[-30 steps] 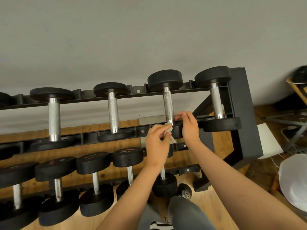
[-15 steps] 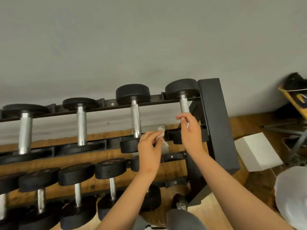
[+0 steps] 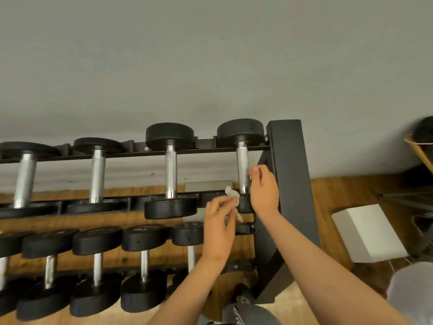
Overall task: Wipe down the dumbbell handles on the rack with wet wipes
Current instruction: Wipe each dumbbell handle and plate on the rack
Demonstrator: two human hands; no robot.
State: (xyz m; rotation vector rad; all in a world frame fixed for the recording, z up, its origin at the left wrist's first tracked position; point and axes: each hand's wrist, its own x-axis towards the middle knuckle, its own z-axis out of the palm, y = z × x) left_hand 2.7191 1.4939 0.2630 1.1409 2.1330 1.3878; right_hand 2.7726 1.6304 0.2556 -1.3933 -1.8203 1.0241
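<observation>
Both hands have shifted right, to the last handle [image 3: 242, 170] on the rack's [image 3: 288, 172] top row. Our right hand [image 3: 263, 191] curls its fingers on it, steadying. Our left hand [image 3: 220, 224] pinches the wet wipe [image 3: 232, 195] at its lower end. Next, we judge: wrap, stroke upward.

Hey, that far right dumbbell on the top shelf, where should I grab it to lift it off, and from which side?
Grip the knurled silver handle at mid-length, between its black round heads, wrapping over it from above and the left. The bar lies front to back, bare in the middle, and the black rack upright stands close on its right.
</observation>
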